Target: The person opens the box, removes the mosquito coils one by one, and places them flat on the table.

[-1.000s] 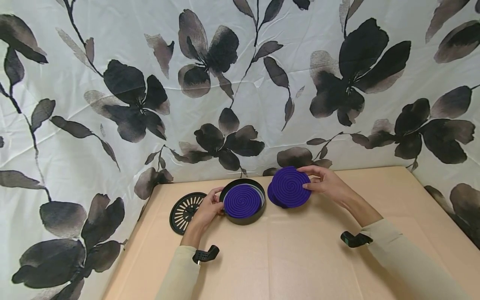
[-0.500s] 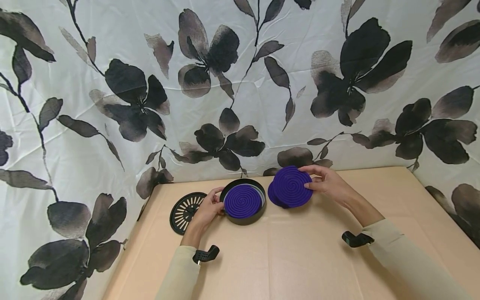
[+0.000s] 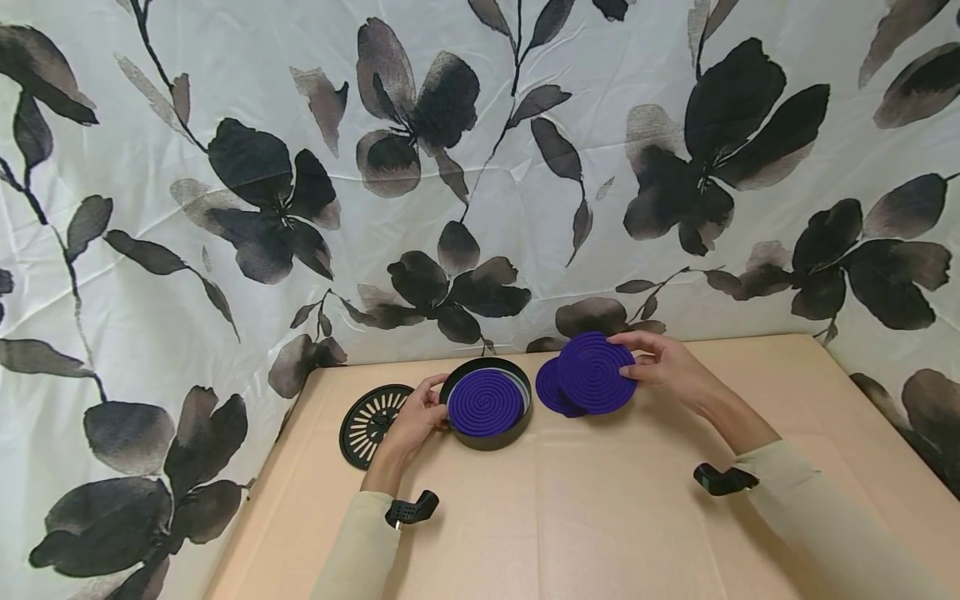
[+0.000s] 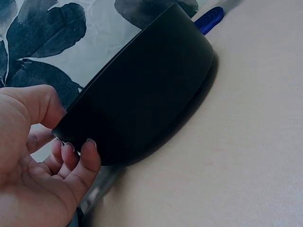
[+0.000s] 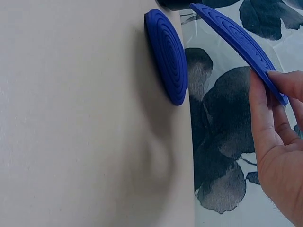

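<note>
- The right hand pinches a spiral-ridged purple disc by its edge, thumb on one face and fingers on the other; the disc extends leftward from the fingertips.
- Compared with a second ago, this hand and its disc have shifted slightly to the right.
- Left of the right hand, partly behind the held disc in the head view, lies a second purple disc; more of it shows now than before. The right wrist view shows the two apart, the held one raised and tilted.
- The left hand grips the near-left side of a round black pan and has stayed in the same place.
- Inside the pan, just right of the left hand's fingertips, sits a third purple disc, also unmoved; a pale ring shows around part of it.
- Left of the left hand and partly hidden by it, a slotted black disc lies on the table, unchanged.
- A floral cloth hangs beyond both hands.
</note>
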`<control>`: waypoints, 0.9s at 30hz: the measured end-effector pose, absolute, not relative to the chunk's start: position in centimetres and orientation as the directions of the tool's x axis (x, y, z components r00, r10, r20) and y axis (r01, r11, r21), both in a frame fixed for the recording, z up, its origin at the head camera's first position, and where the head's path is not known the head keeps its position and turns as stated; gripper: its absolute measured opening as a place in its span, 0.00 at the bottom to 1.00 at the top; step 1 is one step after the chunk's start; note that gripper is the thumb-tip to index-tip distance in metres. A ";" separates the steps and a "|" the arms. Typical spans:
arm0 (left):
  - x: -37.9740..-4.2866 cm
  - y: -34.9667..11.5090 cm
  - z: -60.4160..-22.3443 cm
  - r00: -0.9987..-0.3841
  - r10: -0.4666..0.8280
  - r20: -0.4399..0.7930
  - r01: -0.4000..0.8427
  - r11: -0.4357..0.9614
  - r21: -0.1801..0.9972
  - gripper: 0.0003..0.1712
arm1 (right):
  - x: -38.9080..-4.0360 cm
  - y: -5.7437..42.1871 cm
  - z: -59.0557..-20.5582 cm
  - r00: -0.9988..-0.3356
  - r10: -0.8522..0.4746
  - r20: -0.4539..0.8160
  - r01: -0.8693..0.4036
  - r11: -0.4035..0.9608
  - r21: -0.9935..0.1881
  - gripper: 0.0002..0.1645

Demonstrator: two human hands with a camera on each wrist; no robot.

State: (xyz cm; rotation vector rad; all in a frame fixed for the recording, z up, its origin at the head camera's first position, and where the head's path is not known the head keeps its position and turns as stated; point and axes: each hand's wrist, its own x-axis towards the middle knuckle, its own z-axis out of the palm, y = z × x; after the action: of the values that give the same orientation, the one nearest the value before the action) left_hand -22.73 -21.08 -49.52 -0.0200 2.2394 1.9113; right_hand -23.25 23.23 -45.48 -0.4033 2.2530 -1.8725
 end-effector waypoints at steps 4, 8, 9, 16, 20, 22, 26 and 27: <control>-22.7 -21.1 -49.6 -0.980 0.113 -0.162 -0.141 0.179 0.974 0.38 | -23.4 23.6 -45.6 -0.948 -0.316 0.037 -0.098 0.179 -0.979 0.33; -22.8 -21.0 -49.5 -0.980 0.111 -0.164 -0.142 0.184 0.973 0.37 | -23.5 24.0 -45.7 -0.950 -0.310 0.039 -0.102 0.190 -0.977 0.33; -22.8 -21.0 -49.4 -0.980 0.109 -0.166 -0.144 0.184 0.972 0.37 | -23.5 24.1 -45.7 -0.951 -0.308 0.037 -0.101 0.193 -0.976 0.33; -22.7 -20.9 -49.3 -0.980 0.101 -0.173 -0.151 0.196 0.969 0.36 | -23.5 24.9 -46.0 -0.954 -0.300 0.025 -0.094 0.216 -0.972 0.33; -22.7 -20.9 -49.2 -0.979 0.103 -0.176 -0.153 0.199 0.968 0.37 | -23.3 25.4 -46.0 -0.955 -0.295 0.028 -0.096 0.217 -0.972 0.32; -22.7 -20.9 -49.3 -0.979 0.100 -0.175 -0.152 0.201 0.968 0.37 | -23.2 25.5 -46.0 -0.956 -0.292 0.028 -0.096 0.220 -0.971 0.32; -22.6 -20.9 -49.4 -0.981 0.090 -0.173 -0.151 0.206 0.967 0.37 | -23.1 25.9 -46.1 -0.960 -0.281 0.017 -0.085 0.231 -0.969 0.32; -22.6 -20.9 -49.6 -0.982 0.088 -0.167 -0.146 0.203 0.968 0.36 | -23.1 26.0 -46.1 -0.960 -0.278 0.013 -0.082 0.235 -0.969 0.32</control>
State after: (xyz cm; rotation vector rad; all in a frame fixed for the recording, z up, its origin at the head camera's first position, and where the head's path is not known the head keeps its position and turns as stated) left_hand -22.64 -20.93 -49.61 -0.0567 2.2863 1.8726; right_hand -23.08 26.00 -46.11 -0.3444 2.3367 -1.8163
